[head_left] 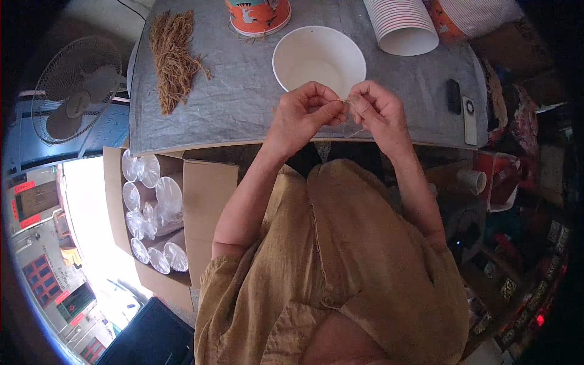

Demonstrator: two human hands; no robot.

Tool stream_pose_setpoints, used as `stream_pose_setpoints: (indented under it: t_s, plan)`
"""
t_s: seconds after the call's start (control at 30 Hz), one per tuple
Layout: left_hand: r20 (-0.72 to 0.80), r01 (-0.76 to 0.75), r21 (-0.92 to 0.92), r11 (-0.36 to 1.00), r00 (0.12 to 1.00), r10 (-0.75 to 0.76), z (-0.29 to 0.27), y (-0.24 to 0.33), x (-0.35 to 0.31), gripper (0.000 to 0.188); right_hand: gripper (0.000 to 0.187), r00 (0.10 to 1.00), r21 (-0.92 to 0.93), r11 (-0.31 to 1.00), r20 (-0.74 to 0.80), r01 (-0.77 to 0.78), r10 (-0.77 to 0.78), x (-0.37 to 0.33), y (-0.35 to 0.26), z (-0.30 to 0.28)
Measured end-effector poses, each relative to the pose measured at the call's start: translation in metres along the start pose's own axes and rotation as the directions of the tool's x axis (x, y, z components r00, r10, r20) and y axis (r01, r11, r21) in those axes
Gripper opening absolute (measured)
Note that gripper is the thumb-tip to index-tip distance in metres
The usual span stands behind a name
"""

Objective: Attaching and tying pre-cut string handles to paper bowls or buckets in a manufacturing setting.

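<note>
My left hand [304, 117] and my right hand [382, 115] meet above the table's near edge, both closed in a pinch. Between their fingertips runs a thin string [354, 132], with a loose end curling below the right fingers. Just beyond the fingers stands a white paper bucket [304, 56], its open mouth up and nothing visible inside. At the far left of the table lies a bundle of brown twine strands [172, 61]. An orange patterned paper bucket [260, 17] sits beyond the white one, with some twine around its base.
A stack of nested white buckets [404, 27] lies at the back right beside more patterned ones [471, 18]. A dark phone-like object [453, 96] and a pale device [469, 121] rest near the right edge. Below left, a carton [210, 194] holds plastic-wrapped cups; a fan [79, 88] stands beyond.
</note>
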State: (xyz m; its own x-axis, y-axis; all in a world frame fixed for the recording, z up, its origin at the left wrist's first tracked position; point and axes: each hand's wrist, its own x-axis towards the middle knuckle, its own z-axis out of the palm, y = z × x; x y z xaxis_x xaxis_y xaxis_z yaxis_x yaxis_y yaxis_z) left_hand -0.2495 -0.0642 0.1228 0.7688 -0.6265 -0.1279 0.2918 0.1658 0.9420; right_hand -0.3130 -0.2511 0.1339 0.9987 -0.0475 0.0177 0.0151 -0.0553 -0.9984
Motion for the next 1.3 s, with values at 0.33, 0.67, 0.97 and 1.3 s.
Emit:
stream_pose_setpoints:
  t_s: [0.33,0.67,0.97,1.3]
  plan:
    - [0.074,-0.031,0.052,0.998,0.997,0.027,0.002,0.004,0.0,0.014,0.015,0.995,-0.012,1.0,-0.096,0.009,-0.01,0.002,-0.007,0.005]
    - [0.093,-0.077,0.122,0.99,0.994,0.066,0.0,0.004,0.001,0.026,0.012,0.973,-0.002,0.998,-0.226,0.055,-0.054,0.008,-0.003,0.01]
    - [-0.107,-0.144,0.306,0.941,0.977,0.184,0.01,0.001,-0.005,0.016,0.014,0.992,-0.157,0.987,-0.109,0.044,-0.061,-0.001,-0.023,0.004]
    - [0.042,-0.419,0.682,0.6,0.841,0.54,0.017,-0.018,-0.013,0.014,0.008,0.988,-0.12,0.989,-0.119,0.087,-0.102,-0.022,-0.032,-0.014]
